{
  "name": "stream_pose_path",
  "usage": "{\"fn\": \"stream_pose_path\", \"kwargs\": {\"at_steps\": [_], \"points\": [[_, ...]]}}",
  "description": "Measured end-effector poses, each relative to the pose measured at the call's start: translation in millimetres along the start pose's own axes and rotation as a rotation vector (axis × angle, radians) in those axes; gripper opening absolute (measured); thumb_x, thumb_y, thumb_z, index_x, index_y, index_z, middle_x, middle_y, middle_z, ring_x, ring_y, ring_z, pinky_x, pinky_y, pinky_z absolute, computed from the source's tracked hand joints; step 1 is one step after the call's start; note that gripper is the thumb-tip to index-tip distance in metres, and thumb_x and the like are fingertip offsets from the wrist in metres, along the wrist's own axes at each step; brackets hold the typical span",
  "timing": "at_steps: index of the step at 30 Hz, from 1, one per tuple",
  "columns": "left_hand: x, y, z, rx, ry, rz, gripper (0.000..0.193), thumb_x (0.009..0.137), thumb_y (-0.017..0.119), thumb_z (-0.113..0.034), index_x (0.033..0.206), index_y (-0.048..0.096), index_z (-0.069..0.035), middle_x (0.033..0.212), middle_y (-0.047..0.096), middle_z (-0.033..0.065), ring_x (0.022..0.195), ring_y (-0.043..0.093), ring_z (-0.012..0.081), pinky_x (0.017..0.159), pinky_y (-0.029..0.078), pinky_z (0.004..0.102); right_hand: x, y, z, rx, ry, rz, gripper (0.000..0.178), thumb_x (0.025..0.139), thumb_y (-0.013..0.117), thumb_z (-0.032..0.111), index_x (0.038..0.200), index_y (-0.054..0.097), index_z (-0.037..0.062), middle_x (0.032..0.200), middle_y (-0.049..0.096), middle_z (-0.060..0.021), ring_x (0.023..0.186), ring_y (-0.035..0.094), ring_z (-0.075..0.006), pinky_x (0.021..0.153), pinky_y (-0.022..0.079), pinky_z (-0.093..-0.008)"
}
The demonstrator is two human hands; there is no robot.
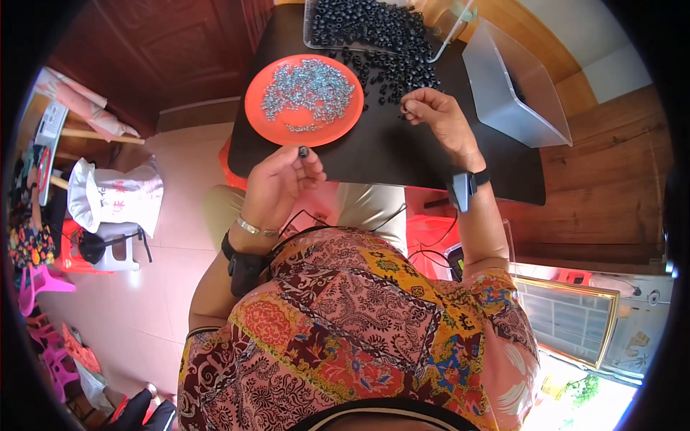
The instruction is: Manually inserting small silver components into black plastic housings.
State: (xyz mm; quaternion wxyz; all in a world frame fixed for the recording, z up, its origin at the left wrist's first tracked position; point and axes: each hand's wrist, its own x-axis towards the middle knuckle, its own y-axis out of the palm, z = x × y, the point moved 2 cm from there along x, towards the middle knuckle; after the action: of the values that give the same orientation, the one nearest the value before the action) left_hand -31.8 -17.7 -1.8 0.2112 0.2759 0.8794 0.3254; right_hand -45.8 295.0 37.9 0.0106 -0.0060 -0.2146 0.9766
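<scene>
My left hand (280, 176) is closed, thumb and finger pinching a small black round part (303, 152) just off the near edge of the table. Above it lies an orange-red plate (253, 108) with many small silver metal pieces (309, 90) spread over it. My right hand (440, 118) is over the table, thumb and fingertips pressed together; whatever may be between them is too small to make out. It is nearest to a loose heap of small black parts (392, 75), which trails from a clear tray (307, 29) filled with the same kind.
A translucent plastic bin (503, 100) stands at the right of the dark table (402, 161), with some black parts inside. Wooden panelling (611, 187) borders the right side. On the floor at left are a white sack (118, 194) and pink stools (43, 287).
</scene>
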Motion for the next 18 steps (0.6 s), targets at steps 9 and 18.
{"fn": "stream_pose_path", "kwargs": {"at_steps": [9, 18], "points": [[9.9, 32.0, -8.1, 0.019, -0.016, 0.044, 0.027, 0.093, 0.048, -0.031, 0.096, 0.06, -0.006, 0.088, 0.063, 0.0057, 0.081, 0.062, 0.0178, 0.073, 0.044, 0.029, -13.0, 91.4, 59.1, 0.792, -0.169, 0.228, 0.012, 0.091, 0.061, 0.011, 0.1, 0.063, 0.0027, 0.091, 0.066, -0.0069, 0.081, 0.06, -0.0133, 0.075, 0.048, -0.0263], [7.3, 29.3, -4.6, -0.03, 0.048, 0.064, 0.027, 0.093, 0.047, -0.029, 0.1, 0.059, -0.006, 0.088, 0.062, 0.0054, 0.08, 0.061, 0.0169, 0.072, 0.044, 0.0276, -25.3, 111.5, 70.9, 0.749, -0.233, 0.236, 0.01, 0.091, 0.059, 0.006, 0.1, 0.063, 0.0027, 0.093, 0.067, -0.0077, 0.081, 0.062, -0.0135, 0.076, 0.05, -0.0277]]}}
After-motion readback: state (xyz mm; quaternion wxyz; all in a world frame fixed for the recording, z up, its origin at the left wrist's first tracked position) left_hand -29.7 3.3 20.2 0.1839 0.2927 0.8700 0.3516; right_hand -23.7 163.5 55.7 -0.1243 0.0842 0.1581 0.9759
